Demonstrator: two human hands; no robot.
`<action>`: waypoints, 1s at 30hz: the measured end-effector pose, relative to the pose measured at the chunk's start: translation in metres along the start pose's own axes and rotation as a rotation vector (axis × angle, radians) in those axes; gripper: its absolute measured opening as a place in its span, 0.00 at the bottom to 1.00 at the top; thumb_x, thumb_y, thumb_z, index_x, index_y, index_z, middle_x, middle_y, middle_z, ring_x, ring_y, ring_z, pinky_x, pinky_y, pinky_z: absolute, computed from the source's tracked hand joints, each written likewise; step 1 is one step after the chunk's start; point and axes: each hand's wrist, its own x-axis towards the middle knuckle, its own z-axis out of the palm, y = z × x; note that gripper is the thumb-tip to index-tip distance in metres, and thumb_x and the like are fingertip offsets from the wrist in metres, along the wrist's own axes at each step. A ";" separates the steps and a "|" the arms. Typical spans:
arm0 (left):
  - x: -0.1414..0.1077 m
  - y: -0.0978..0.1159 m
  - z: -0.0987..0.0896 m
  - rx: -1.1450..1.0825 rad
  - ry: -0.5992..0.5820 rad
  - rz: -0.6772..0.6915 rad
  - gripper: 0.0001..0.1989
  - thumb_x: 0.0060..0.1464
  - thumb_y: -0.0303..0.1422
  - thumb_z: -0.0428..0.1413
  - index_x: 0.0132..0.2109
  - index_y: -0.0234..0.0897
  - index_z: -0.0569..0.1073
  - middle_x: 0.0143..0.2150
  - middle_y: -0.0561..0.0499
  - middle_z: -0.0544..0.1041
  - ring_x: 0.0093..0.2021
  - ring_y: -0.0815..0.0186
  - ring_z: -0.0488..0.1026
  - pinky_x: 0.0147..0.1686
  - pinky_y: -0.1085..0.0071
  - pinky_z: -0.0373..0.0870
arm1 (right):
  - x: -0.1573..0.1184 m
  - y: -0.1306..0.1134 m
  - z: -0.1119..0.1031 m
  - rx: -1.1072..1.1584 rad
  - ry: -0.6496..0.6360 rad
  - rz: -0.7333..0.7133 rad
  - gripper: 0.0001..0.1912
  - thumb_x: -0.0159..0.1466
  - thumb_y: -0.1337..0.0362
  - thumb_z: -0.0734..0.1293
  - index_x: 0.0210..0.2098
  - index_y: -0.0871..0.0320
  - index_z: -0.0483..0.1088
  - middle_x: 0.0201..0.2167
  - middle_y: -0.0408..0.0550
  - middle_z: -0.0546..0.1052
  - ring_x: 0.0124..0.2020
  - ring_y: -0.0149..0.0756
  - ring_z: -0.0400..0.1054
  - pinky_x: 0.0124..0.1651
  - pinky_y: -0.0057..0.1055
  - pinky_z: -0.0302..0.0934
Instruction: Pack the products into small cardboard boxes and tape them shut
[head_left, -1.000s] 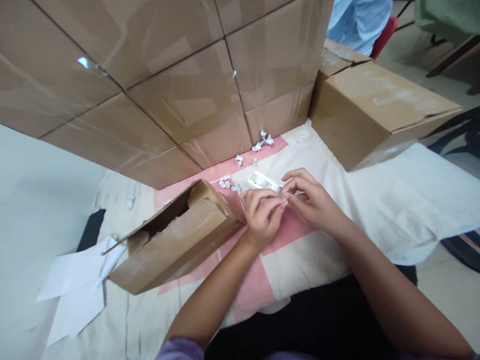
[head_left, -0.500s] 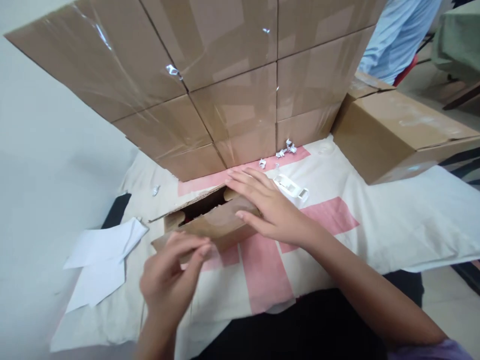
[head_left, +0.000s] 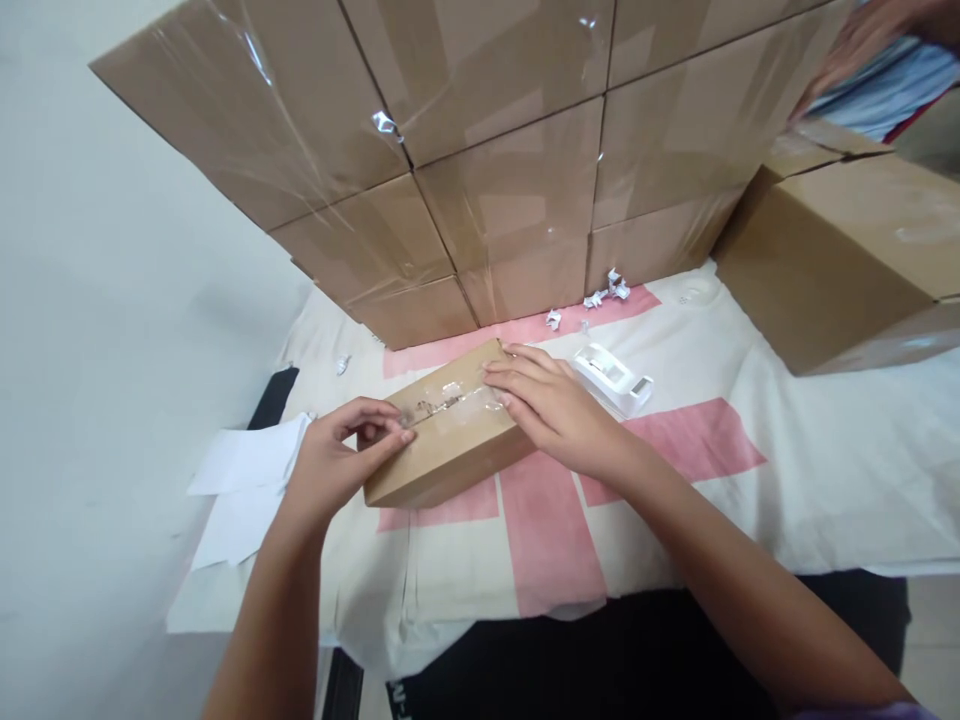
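Observation:
A small cardboard box (head_left: 450, 455) lies on the cloth, its top flaps closed, with clear tape (head_left: 442, 398) along the seam. At the box's left end, my left hand (head_left: 341, 450) pinches the end of the tape between thumb and fingers. The fingers of my right hand (head_left: 555, 405) are spread and lie flat over the right end of the top, on the tape. Just beyond that hand sits a white tape dispenser (head_left: 613, 378).
Stacked, taped cardboard boxes (head_left: 510, 190) stand behind. A larger box (head_left: 832, 270) is at the right, with another person's hand (head_left: 862, 45) above it. White paper sheets (head_left: 247, 470) lie left; crumpled scraps (head_left: 611, 288) lie near the stack.
The small box's open flaps are now closed, with tape across them. My left hand has moved up to the box's top. Another person's hand has appeared at upper right, and the view has shifted.

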 end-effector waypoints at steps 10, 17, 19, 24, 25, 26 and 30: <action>0.003 -0.003 0.010 0.094 -0.037 -0.097 0.32 0.56 0.52 0.59 0.64 0.47 0.70 0.66 0.46 0.71 0.64 0.48 0.66 0.64 0.49 0.62 | -0.001 0.001 0.002 0.041 0.005 -0.001 0.19 0.75 0.62 0.56 0.58 0.50 0.73 0.62 0.48 0.74 0.71 0.50 0.55 0.68 0.60 0.55; 0.007 -0.003 0.024 -0.104 0.030 -0.199 0.25 0.55 0.51 0.59 0.54 0.43 0.78 0.59 0.47 0.77 0.60 0.50 0.72 0.61 0.56 0.68 | -0.002 0.002 0.006 0.083 0.040 0.002 0.19 0.75 0.63 0.56 0.58 0.51 0.73 0.61 0.47 0.75 0.71 0.49 0.55 0.71 0.59 0.53; 0.008 -0.003 0.024 -0.109 0.039 -0.191 0.25 0.54 0.51 0.59 0.53 0.43 0.79 0.59 0.47 0.78 0.59 0.50 0.73 0.62 0.56 0.68 | -0.002 0.003 0.009 0.106 0.057 -0.014 0.19 0.75 0.63 0.56 0.58 0.52 0.73 0.61 0.48 0.75 0.72 0.49 0.54 0.71 0.57 0.53; 0.012 -0.005 0.022 -0.090 0.027 -0.165 0.24 0.55 0.51 0.59 0.53 0.43 0.79 0.58 0.47 0.78 0.59 0.50 0.73 0.62 0.55 0.68 | -0.007 -0.002 0.009 0.143 0.061 -0.030 0.19 0.74 0.60 0.59 0.60 0.57 0.71 0.63 0.53 0.73 0.72 0.48 0.53 0.72 0.53 0.54; 0.013 -0.006 0.022 -0.092 0.025 -0.158 0.24 0.55 0.51 0.59 0.52 0.44 0.79 0.58 0.47 0.79 0.59 0.50 0.73 0.62 0.55 0.68 | -0.008 -0.002 0.004 0.151 0.057 -0.025 0.19 0.74 0.59 0.60 0.61 0.56 0.71 0.63 0.53 0.73 0.72 0.48 0.55 0.71 0.52 0.55; 0.015 -0.006 0.021 -0.094 0.022 -0.150 0.23 0.55 0.51 0.58 0.52 0.44 0.79 0.58 0.47 0.79 0.59 0.50 0.73 0.62 0.55 0.68 | -0.008 0.001 -0.004 0.163 0.067 -0.011 0.19 0.73 0.59 0.61 0.60 0.55 0.71 0.63 0.52 0.73 0.70 0.47 0.59 0.70 0.51 0.57; 0.022 -0.011 0.021 -0.088 0.009 -0.100 0.23 0.57 0.51 0.56 0.52 0.43 0.79 0.58 0.47 0.79 0.59 0.51 0.73 0.62 0.57 0.67 | -0.002 0.047 -0.057 0.108 0.259 0.177 0.14 0.70 0.63 0.62 0.50 0.53 0.77 0.52 0.51 0.79 0.53 0.43 0.73 0.54 0.42 0.69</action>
